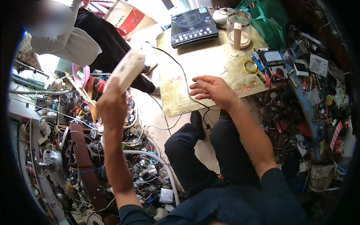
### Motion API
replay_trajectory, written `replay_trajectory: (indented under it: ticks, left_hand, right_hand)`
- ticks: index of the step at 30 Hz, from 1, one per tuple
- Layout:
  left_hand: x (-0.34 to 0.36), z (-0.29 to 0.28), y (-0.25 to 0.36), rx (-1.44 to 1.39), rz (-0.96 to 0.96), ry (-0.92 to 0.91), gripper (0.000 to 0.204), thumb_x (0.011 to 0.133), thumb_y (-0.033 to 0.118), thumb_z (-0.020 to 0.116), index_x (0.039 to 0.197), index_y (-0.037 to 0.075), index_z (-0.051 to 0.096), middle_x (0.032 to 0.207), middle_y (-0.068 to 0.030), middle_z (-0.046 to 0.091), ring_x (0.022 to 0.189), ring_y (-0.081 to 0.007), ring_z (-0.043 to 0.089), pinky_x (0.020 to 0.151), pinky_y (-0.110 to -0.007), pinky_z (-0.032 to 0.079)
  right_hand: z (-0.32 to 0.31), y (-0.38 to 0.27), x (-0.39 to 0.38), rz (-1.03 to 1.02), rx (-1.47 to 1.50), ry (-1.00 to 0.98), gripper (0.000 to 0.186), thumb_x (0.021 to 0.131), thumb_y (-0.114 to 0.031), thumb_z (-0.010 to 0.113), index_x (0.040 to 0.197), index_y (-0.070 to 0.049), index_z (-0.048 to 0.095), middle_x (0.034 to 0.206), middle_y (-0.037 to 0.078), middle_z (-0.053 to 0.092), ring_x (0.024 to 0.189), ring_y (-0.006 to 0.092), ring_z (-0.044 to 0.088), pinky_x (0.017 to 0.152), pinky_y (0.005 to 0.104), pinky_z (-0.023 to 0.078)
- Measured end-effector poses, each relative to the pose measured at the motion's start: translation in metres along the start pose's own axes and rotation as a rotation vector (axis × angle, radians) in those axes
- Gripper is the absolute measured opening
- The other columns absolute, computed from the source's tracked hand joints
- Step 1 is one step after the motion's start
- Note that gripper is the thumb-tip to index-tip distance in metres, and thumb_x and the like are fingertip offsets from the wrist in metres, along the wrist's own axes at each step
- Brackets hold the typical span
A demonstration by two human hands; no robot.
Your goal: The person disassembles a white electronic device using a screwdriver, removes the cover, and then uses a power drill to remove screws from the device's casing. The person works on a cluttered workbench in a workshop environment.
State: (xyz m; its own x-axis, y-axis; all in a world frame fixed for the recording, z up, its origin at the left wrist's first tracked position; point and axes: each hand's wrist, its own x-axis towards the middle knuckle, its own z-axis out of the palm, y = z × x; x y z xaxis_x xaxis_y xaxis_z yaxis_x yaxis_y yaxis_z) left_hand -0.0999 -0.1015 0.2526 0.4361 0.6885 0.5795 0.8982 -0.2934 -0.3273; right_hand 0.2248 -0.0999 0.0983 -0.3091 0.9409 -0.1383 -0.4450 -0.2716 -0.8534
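My left hand is closed round one end of a long white power strip, raised left of the table and slightly blurred. Dark marks show along the strip's face. Over the near part of the wooden table, my right hand is open, its fingers spread toward the left, with nothing in it. Close to those fingertips runs a black power cord, which crosses the tabletop and hangs over the near edge. At the table's far side lies a black induction cooker.
A glass jar stands beside the cooker. A multimeter, yellow wire and tools lie at the right edge. Piled parts and cables cover the floor at left. Another person is at the upper left.
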Motion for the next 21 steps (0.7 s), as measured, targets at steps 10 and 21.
replay_trajectory:
  ticks: [10,21]
  left_hand:
    - [-0.056,0.178,0.177,-0.393,-0.075,-0.090,0.036,0.090,0.007,0.063,0.125,-0.001,0.069,0.123,-0.0239,0.074,0.105,-0.0360,0.076,0.085,-0.041,0.063]
    - [-0.068,0.185,0.272,-0.255,-0.027,-0.075,0.041,0.093,0.014,0.062,0.132,0.001,0.069,0.128,-0.0274,0.071,0.115,-0.0473,0.070,0.097,-0.049,0.058]
  right_hand:
    - [-0.089,0.054,0.005,0.223,-0.221,0.294,0.055,0.111,-0.043,0.054,0.135,0.007,0.057,0.115,0.017,0.070,0.087,0.0185,0.073,0.067,0.0272,0.060]
    - [-0.109,0.042,0.014,0.074,-0.241,0.464,0.028,0.099,-0.021,0.071,0.114,0.003,0.071,0.092,0.005,0.072,0.066,0.0098,0.065,0.056,0.0222,0.056]
